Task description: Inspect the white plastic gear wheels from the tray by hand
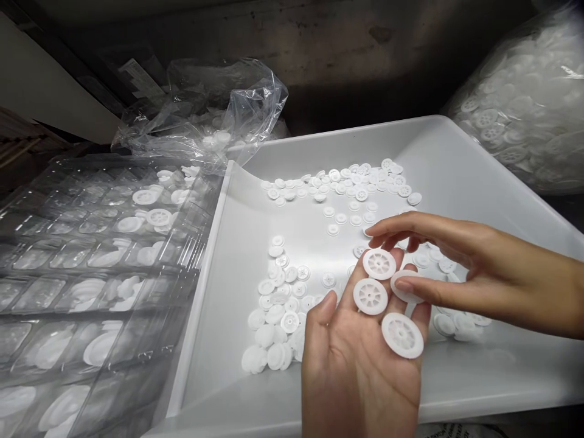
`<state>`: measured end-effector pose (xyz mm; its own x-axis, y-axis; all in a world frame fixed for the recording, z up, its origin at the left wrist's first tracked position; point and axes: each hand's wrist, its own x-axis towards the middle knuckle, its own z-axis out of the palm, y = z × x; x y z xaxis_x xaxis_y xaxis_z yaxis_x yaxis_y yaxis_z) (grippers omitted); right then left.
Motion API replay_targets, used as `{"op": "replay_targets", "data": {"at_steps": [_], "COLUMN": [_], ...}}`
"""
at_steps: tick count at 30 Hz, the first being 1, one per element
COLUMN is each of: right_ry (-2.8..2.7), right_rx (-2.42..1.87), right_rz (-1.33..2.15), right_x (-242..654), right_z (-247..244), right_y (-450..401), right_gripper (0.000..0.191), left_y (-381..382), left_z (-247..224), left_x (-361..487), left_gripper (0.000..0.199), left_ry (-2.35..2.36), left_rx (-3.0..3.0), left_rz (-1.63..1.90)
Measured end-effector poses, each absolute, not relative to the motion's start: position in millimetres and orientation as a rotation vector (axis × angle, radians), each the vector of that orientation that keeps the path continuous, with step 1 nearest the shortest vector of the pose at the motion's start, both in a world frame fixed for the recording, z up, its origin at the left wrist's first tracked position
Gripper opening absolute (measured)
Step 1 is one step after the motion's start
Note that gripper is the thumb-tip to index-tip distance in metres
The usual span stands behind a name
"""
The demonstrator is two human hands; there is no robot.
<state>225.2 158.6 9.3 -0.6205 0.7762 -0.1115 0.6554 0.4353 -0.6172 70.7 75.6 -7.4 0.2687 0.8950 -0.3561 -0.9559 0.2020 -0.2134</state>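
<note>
My left hand [365,353] is palm up over the grey tray [246,243], its fingers partly spread under several white plastic wheels. One spoked wheel [402,335] lies near the base of its fingers, and another [370,296] sits further left. My right hand [469,261] reaches in from the right, its thumb pressing on a white wheel [407,286] above the left fingers. The right index finger extends just above a further spoked wheel [379,263]. Small white discs [283,292] lie scattered and heaped in the tray behind and beside my hands.
Clear plastic trays [73,255] with compartments, some holding white parts, stand at the left. A crumpled clear bag [205,109] lies behind them. A large clear bag full of white wheels [524,109] stands at the back right beside the tray's raised rim.
</note>
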Motion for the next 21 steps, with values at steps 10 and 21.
{"op": "replay_targets", "data": {"at_steps": [10,21], "right_ry": [-2.497,-2.510], "right_rx": [-1.296,-1.279], "right_rz": [1.105,1.212], "right_x": [230,229], "right_z": [9,7], "right_y": [166,166], "right_gripper": [0.048,0.053], "left_y": [71,75], "left_z": [-13,0], "left_x": [69,67], "left_gripper": [0.056,0.061], "left_ry": [0.184,0.353], "left_rx": [-0.426,-0.521], "left_rz": [1.295,1.287]}}
